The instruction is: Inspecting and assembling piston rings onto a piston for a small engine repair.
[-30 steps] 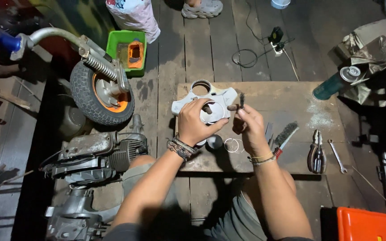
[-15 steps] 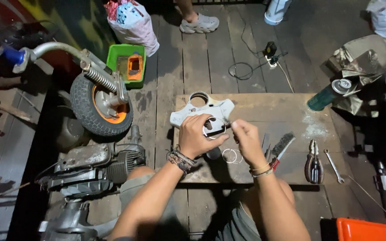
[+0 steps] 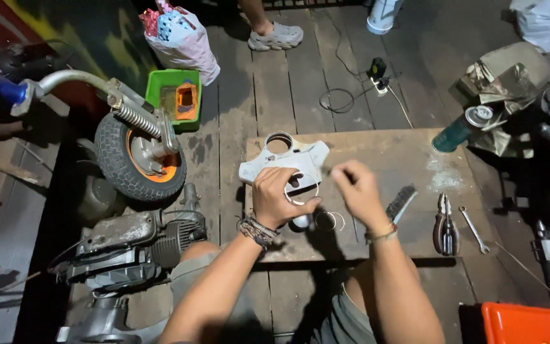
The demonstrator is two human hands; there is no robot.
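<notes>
My left hand (image 3: 281, 200) clamps the white metal housing (image 3: 286, 164) flat on the wooden board (image 3: 408, 159) to steady it. My right hand (image 3: 354, 190) hovers beside it, pinched shut, blurred; contents unclear. Pliers (image 3: 445, 226) lie within reach.

Single head view, looking steeply down from above the person's lap. Board (image 3: 402, 191) fills frame centre at arm's length; wheel (image 3: 136, 167) at left; plank floor in upper frame.
</notes>
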